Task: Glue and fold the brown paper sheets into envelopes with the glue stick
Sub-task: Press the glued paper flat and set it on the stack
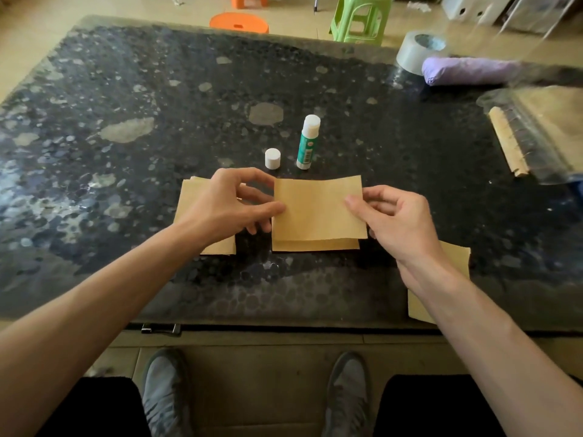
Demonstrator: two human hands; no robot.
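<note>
A brown paper sheet [317, 212], folded over on itself, is held just above the dark table. My left hand [233, 205] pinches its left edge and my right hand [391, 219] pinches its right edge. Behind the sheet a green and white glue stick [307, 143] stands upright with its glue exposed. Its white cap [273, 158] stands to its left. A stack of brown sheets [195, 212] lies under my left hand and wrist. More brown paper [441, 279] lies under my right forearm near the table's front edge.
The speckled dark table [157, 105] holds a roll of clear tape [419, 52], a folded purple umbrella [470, 70] and a clear bag of brown paper [542, 130] at the right. Orange [239, 23] and green [359, 20] stools stand beyond the far edge.
</note>
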